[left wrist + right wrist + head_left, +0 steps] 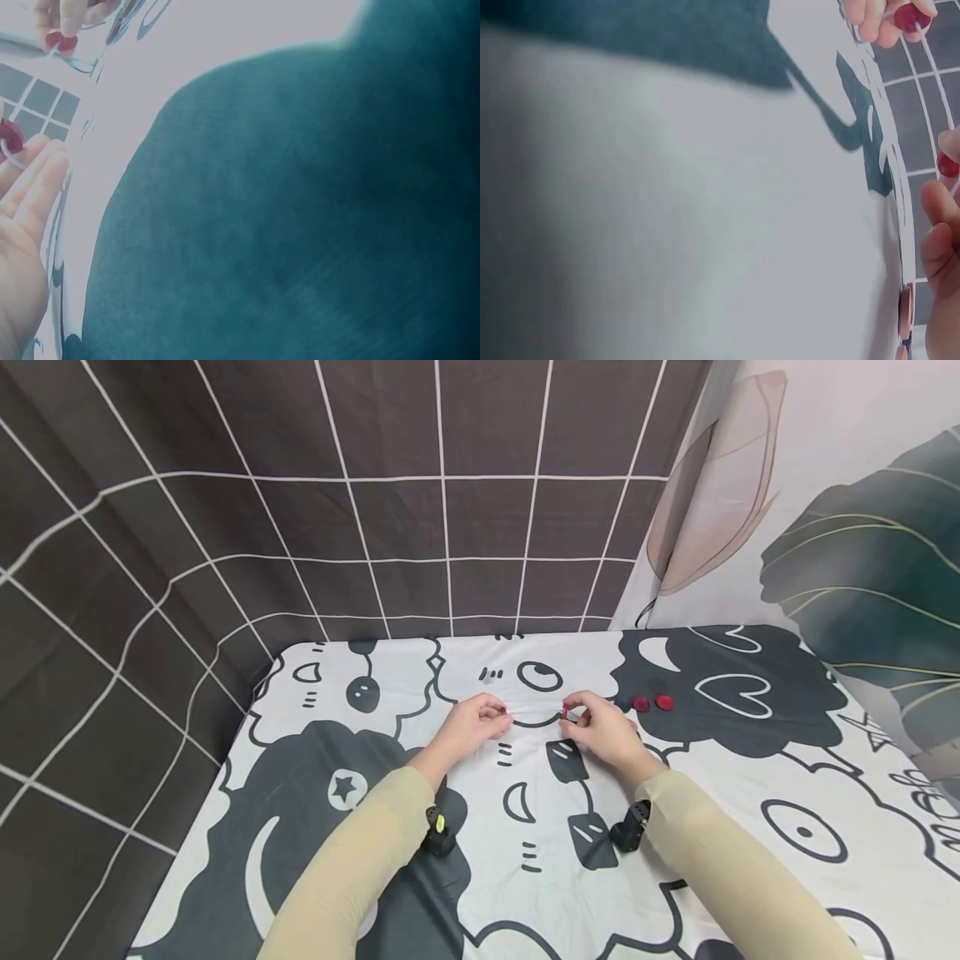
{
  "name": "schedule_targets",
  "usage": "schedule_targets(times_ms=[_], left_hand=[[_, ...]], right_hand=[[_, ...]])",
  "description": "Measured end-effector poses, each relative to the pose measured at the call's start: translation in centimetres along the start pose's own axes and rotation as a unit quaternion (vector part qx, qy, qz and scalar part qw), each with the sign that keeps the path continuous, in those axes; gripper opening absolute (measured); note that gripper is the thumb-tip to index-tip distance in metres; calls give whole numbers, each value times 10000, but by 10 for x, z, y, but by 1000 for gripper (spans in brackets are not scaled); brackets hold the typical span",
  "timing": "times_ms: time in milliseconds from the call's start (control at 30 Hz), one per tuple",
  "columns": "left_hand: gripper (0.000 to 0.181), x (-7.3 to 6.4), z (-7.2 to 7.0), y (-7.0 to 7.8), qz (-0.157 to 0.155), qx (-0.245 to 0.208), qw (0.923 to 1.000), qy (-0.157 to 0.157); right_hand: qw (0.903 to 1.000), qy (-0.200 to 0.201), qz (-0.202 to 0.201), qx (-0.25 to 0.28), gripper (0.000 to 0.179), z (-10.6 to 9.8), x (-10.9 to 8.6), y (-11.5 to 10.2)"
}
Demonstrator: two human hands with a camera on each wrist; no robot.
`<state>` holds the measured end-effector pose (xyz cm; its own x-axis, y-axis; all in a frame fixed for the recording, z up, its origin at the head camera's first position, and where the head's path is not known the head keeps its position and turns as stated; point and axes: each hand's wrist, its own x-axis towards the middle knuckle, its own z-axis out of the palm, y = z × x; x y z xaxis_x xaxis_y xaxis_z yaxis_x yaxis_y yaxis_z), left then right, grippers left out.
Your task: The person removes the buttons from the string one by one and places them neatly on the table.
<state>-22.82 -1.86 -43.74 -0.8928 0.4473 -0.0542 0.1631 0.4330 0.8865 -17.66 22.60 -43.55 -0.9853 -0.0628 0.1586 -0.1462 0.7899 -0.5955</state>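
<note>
Over the middle of the patterned cloth, my two hands face each other a short way apart. My left hand pinches a red button-like disc with a white string passing at it. Between the thumb and fingers of my right hand is another red disc. The thin white string stretches from one disc to the other in the right wrist view. Fingers partly cover both discs, so their holes cannot be made out.
Just right of my right hand lie a dark red disc and a brighter red disc; a dark one sits partly hidden beside them. The black-and-white cloth covers the surface. A dark grid curtain hangs behind.
</note>
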Motion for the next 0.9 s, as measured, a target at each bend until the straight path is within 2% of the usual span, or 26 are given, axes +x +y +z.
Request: schedule_targets(times_ms=[133, 233, 700, 900], left_hand=[[29, 0, 0, -1, -47, 71, 10000, 6], [30, 1, -1, -2, -60, 97, 9999, -7], [30, 0, -1, -2, 5, 236, 9997, 64], [31, 1, 0, -2, -2, 261, 9996, 79]], right_hand=[[9994, 101, -305, 152, 34, 0, 1, 4], [9986, 134, -371, 339, 33, -1, 0, 7], [9979, 433, -411, 268, 31, -8, -3, 21], [9983, 406, -331, 263, 32, -12, -5, 23]])
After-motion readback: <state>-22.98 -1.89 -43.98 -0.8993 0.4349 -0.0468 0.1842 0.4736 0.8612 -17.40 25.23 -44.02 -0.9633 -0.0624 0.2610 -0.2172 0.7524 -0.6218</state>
